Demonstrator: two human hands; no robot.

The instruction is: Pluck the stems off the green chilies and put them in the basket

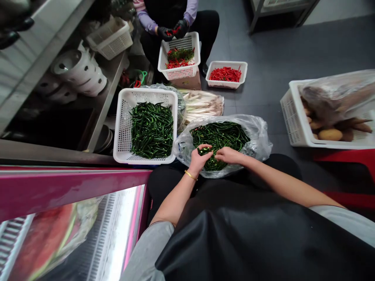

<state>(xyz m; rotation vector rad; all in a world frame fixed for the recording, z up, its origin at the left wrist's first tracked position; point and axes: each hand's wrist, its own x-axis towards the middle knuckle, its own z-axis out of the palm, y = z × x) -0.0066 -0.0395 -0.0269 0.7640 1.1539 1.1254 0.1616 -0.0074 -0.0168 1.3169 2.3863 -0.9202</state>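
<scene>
A clear plastic bag (259,134) full of long green chilies (222,134) lies open in front of my lap. Over its near left part, my left hand (200,158) is curled around several green chilies, their pale ends showing. Close to its right, my right hand (228,155) has its fingers pinched together above the chilies; what they hold, if anything, is too small to make out. To the left of the bag, a white perforated basket (124,128) contains a pile of green chilies (152,130).
Leeks (202,104) lie behind the bag. Beyond, a person in black gloves (181,29) handles red chilies over a white basket (184,73). Another basket (226,85) holds red chilies. Potatoes fill a crate (295,125) at right, near a red stool (345,155). Metal shelving (102,105) stands left.
</scene>
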